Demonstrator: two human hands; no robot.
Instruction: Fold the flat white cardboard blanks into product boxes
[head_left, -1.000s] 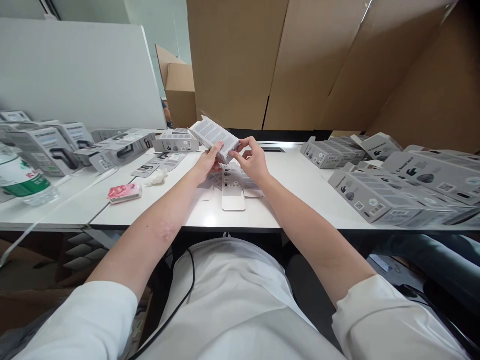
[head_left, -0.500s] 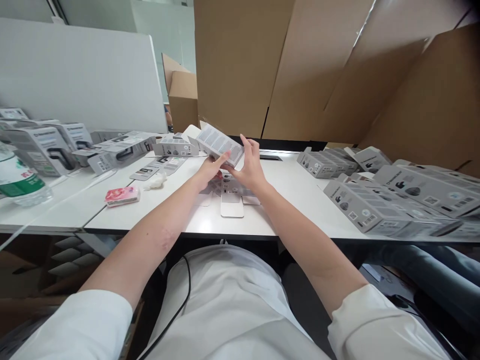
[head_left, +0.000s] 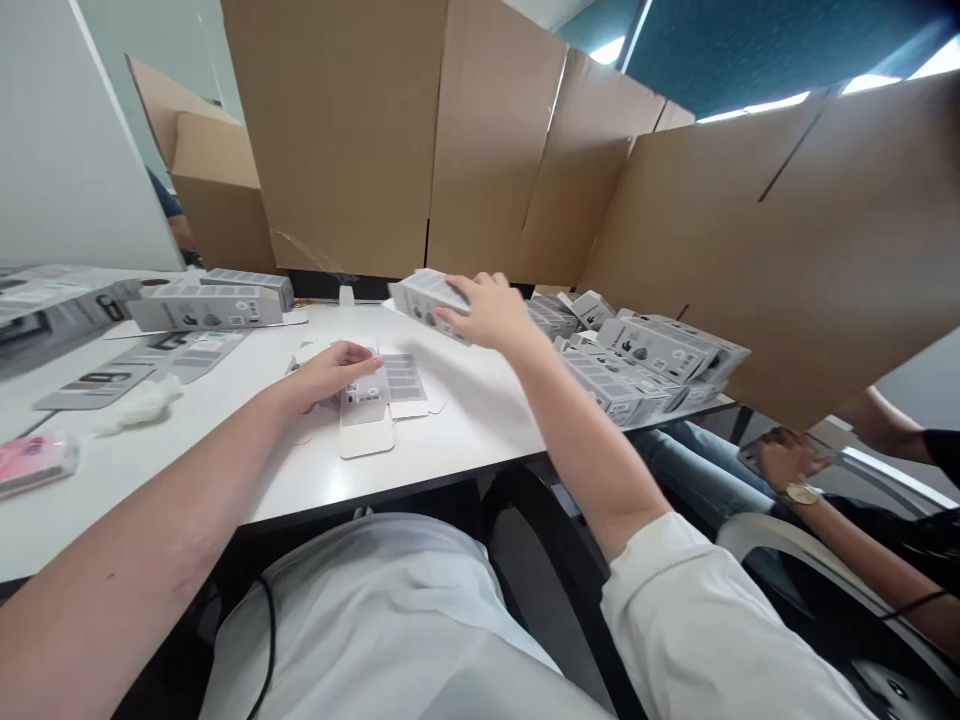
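Observation:
My right hand point(head_left: 491, 308) is closed around a small grey-and-white printed carton point(head_left: 429, 296), folded into box shape and held tilted above the table. Thumb and fingers grip its right end. Lower and to the left, my left hand point(head_left: 330, 375) has its fingers bent over an unfolded flat carton point(head_left: 366, 400), pinching its upper left part. That flat carton lies on the white table with its flaps point(head_left: 367, 438) spread toward me. Part of it is hidden beneath my left hand.
Stacked grey cartons point(head_left: 645, 350) stand at the table's right. More boxes point(head_left: 210, 306) and flat cartons point(head_left: 142, 370) lie left, near a pink packet point(head_left: 37, 460) and crumpled white tissue point(head_left: 146, 400). Tall cardboard point(head_left: 337, 140) walls the back. Another person's hand point(head_left: 787, 455) is at right.
My view has turned to the right. My right hand has carried the folded carton away to the right, and my left hand has let go of it and dropped to the flat carton.

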